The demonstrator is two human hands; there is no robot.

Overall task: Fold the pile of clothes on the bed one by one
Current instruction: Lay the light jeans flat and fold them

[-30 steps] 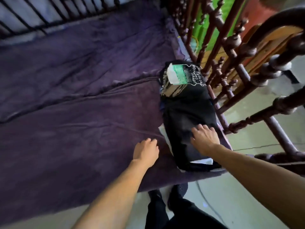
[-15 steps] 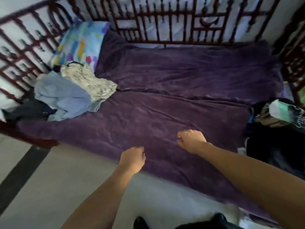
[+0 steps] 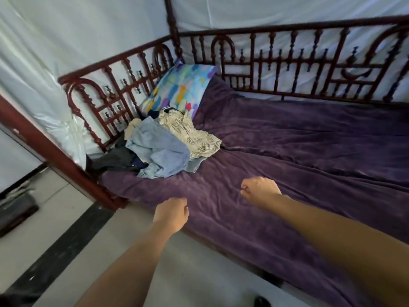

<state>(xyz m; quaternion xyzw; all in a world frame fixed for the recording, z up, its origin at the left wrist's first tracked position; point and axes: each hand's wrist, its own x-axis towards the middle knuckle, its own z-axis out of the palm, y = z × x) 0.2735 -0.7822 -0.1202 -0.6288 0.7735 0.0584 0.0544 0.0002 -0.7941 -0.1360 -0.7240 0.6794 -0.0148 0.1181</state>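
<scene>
Two hands (image 3: 171, 214) (image 3: 260, 189), one clothes pile (image 3: 161, 147)

Materials and finishes, bed area
Bed cover (image 3: 287, 151): plush purple cloth, velvety, faint sheen. Bed frame (image 3: 55, 154): turned wood, dark red, glossy lacquer. Pillow (image 3: 181, 89): smooth printed cloth. Pile of clothes (image 3: 163, 149): matt crumpled cloth, pale blue and patterned beige. Wall sheeting (image 3: 66, 127): glossy white plastic.
</scene>
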